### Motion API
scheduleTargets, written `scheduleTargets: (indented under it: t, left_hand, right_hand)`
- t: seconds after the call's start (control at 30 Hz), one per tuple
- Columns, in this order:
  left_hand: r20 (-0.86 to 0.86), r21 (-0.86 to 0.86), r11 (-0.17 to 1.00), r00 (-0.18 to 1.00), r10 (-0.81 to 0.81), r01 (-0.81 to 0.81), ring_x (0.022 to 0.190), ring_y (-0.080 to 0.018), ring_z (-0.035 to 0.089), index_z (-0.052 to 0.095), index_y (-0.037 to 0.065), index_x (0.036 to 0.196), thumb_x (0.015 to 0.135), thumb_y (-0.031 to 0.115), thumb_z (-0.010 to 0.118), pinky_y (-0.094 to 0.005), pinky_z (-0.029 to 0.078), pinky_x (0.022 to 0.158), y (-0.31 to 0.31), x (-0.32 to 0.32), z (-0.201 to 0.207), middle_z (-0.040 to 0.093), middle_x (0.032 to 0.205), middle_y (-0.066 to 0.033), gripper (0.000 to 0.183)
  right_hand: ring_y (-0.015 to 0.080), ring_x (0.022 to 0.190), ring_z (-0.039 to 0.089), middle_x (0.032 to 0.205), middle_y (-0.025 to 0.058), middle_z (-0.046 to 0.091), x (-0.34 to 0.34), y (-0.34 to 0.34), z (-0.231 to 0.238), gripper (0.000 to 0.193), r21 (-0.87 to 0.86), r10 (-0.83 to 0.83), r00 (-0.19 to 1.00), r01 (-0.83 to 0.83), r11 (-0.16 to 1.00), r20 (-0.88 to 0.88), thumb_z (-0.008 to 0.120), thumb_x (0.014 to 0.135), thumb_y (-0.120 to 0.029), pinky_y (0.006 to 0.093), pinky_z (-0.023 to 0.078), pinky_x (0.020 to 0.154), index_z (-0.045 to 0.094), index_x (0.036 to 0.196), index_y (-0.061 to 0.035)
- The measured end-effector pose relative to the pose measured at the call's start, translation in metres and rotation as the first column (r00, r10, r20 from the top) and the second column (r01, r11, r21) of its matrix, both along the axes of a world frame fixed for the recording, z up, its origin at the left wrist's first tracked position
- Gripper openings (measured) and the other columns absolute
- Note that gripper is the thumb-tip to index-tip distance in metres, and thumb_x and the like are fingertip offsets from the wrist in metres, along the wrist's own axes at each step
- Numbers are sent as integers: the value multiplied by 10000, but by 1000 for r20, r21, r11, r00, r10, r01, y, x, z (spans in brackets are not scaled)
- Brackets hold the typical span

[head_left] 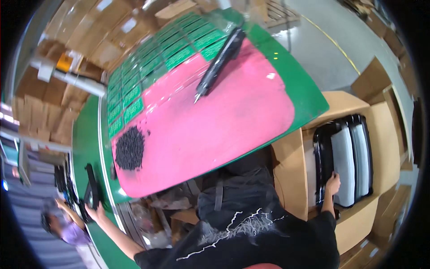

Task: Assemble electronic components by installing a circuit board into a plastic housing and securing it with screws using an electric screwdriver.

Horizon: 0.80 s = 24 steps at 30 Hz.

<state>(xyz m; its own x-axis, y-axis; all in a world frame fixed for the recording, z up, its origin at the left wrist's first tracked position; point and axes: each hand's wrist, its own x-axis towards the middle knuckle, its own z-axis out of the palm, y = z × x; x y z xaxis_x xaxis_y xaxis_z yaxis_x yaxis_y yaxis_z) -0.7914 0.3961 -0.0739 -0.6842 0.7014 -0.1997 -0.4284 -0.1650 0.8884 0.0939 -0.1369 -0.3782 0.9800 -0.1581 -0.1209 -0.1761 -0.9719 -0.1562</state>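
Note:
My left hand (94, 213) reaches out to the far left, its fingers closed around the lower end of a black plastic part (92, 189) above the green belt. The part is long, with a wider lower end. My right hand (333, 184) is inside an open cardboard box (290, 172) on the right, fingers curled at the edge of a pale foam sheet (343, 168). Black plastic parts (323, 154) stand on edge in the box between such sheets. What my right fingers grip is hidden.
A pink mat (215, 130) on the green table bears a pile of small black pieces (130, 149), a black electric screwdriver (219, 62) and rows of green cards (152, 60). Left of it runs a green conveyor belt (85, 130). Another person (74, 231) is at far left. Cartons (76, 27) are stacked behind.

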Motion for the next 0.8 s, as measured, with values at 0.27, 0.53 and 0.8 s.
scheduleTargets:
  t: [0.27, 0.53, 0.8]
  left_hand:
    - [-642, 175, 963, 765, -48, 207, 1310, -263, 511, 461, -8, 1410, 976, 152, 574, -431, 355, 1094, -25, 144, 42, 560, 1392, -181, 476]
    - [-922, -106, 501, 104, -374, 859, 1091, -209, 636, 634, -56, 1178, 1000, 113, 531, -341, 490, 944, -6, 373, 66, 671, 1136, -133, 267]
    - [-969, -238, 242, -245, 0, 941, 1030, -242, 660, 621, -20, 1228, 926, 261, 680, -351, 514, 918, 10, 530, 11, 685, 1114, -144, 417]
  right_hand:
    - [251, 963, 641, 1024, 170, 703, 145, -103, 108, 538, 506, 195, 932, -332, 796, 306, 545, 1005, -428, 383, 487, 867, 646, 1130, 86]
    - [202, 1071, 634, 1154, 91, 673, 39, 130, 331, 257, 986, 333, 931, -115, -119, 149, 614, 947, -148, 363, 482, 993, 627, 1164, -13]
    - [158, 793, 696, 974, 131, 688, -111, 293, 285, 296, 994, 779, 627, -84, 74, -5, 631, 977, -224, 285, 602, 618, 553, 1096, 36]
